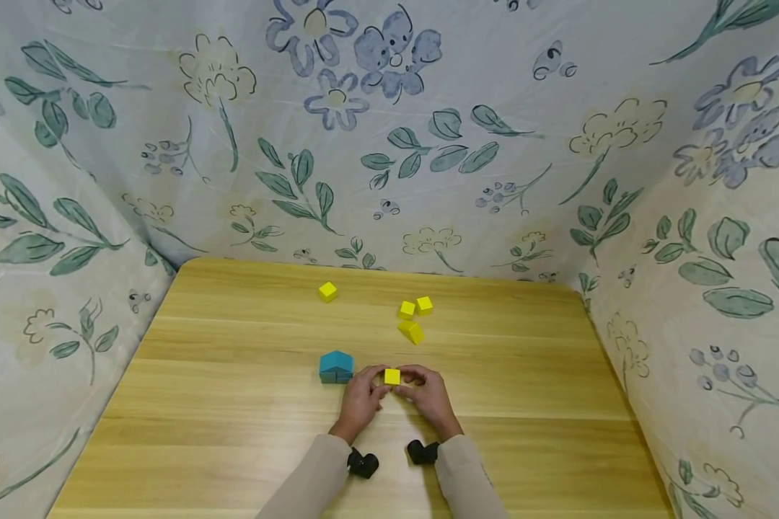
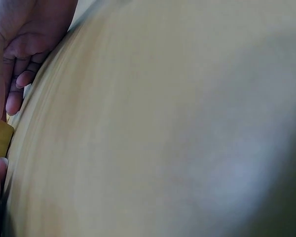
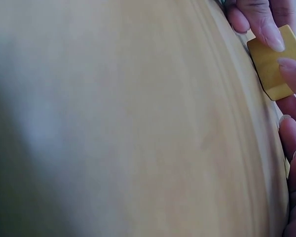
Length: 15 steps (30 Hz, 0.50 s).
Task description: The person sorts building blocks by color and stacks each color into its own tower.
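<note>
Between the two hands, a yellow block (image 1: 392, 377) is held low over the table. My left hand (image 1: 361, 395) grips it from the left with thumb and fingers. From the other side, my right hand (image 1: 430, 395) pinches the same block. Thumb tips press on the face of the yellow block (image 3: 274, 64) in the right wrist view. Only a corner of the yellow block (image 2: 1, 139) shows at the edge of the left wrist view. Just left of the left hand stands a blue stack (image 1: 336, 367) with a peaked top piece over smaller blocks.
Farther back on the wooden table (image 1: 234, 432) lie two yellow cubes (image 1: 407, 310) side by side, with a yellow wedge-like block (image 1: 412, 331) in front. Another yellow cube (image 1: 327, 291) sits near the back edge. Floral cloth (image 1: 389, 180) surrounds the table's back and sides.
</note>
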Available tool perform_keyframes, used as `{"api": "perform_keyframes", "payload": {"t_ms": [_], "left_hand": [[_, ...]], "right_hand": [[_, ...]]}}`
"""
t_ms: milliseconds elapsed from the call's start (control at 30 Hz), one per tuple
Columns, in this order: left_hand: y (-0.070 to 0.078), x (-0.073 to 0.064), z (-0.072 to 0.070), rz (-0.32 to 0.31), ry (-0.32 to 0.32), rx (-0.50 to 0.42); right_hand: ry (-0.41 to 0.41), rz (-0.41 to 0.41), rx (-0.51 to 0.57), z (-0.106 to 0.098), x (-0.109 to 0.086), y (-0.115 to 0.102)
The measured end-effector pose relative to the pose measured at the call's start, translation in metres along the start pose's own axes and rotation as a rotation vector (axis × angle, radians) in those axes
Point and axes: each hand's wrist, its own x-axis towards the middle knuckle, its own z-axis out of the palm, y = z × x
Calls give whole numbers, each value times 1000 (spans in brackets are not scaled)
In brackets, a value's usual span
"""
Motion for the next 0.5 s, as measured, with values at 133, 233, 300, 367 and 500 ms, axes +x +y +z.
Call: {"api": "perform_keyframes", "payload": {"t_ms": [133,233,300,367,500], "left_hand": [[-1,1,0,-6,-2,-1],[-2,1,1,-11,-3,-1],[-2,1,1,-14,-5,5],[-2,1,1,-10,-5,10],[0,1,1,-11,-2,13]], "right_hand": [[10,25,-18,3,4,13],[6,22,-26,3,7,23],[-3,15,-33,2,8,26],[-16,14,-29,-1,8,27],[-48,30,2,-9,9,26]]}}
